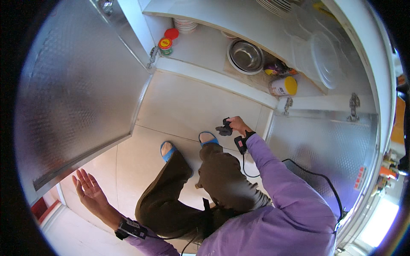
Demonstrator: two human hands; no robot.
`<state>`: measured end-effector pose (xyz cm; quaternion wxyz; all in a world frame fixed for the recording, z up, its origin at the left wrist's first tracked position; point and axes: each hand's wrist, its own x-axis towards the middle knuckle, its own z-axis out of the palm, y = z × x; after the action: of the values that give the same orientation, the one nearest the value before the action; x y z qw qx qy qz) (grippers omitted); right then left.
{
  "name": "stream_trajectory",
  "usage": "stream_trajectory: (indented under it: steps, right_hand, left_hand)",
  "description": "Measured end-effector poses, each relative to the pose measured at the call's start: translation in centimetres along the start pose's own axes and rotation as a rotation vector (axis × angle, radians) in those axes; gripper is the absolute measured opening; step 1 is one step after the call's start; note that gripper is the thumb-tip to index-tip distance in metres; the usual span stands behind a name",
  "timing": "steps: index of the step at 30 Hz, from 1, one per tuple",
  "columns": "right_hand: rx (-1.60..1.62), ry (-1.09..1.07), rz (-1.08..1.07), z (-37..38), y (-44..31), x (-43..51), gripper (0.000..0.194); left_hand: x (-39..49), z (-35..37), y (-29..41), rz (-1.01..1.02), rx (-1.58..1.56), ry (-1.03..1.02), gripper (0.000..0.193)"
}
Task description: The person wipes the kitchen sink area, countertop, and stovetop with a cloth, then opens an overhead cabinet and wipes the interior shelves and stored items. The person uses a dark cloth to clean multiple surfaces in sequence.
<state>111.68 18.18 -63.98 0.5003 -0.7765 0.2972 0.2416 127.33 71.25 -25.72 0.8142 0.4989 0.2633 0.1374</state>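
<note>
My right hand grips a crumpled dark grey cloth above the tiled floor, in front of the low cabinet. Its fingers are partly hidden by the cloth. At the lower left, my left hand is empty, palm up with the fingers spread. It is close to the bottom edge of the swung-out left cabinet door; whether they touch, I cannot tell. On the opposite side, the right cabinet door also stands wide, beside my right forearm.
Inside the cabinet's bottom are stacked white bowls, a small jar, metal bowls and a yellow-lidded canister. The shelf above bears plates and a transparent plastic container. A black cable hangs by my right arm.
</note>
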Motion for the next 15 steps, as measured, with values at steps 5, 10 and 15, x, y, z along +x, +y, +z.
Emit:
stream_trajectory:
  steps: [5,10,15]
  right_hand:
    - [0.333,-0.051,-0.002,-4.0,5.5,-4.4,0.031]
    - [0.028,0.003,0.269,-5.2,7.8,-9.8,0.028]
    - [-0.957,-0.151,-0.078,-5.5,10.8,-11.9,0.037]
  left_hand:
    - [0.0,1.1,0.0,0.139,0.181,-0.199,0.055]
    - [0.0,1.7,-0.3,0.227,0.384,-0.24,0.048]
    - [0.0,0.7,-0.3,0.326,0.594,-0.145,0.03]
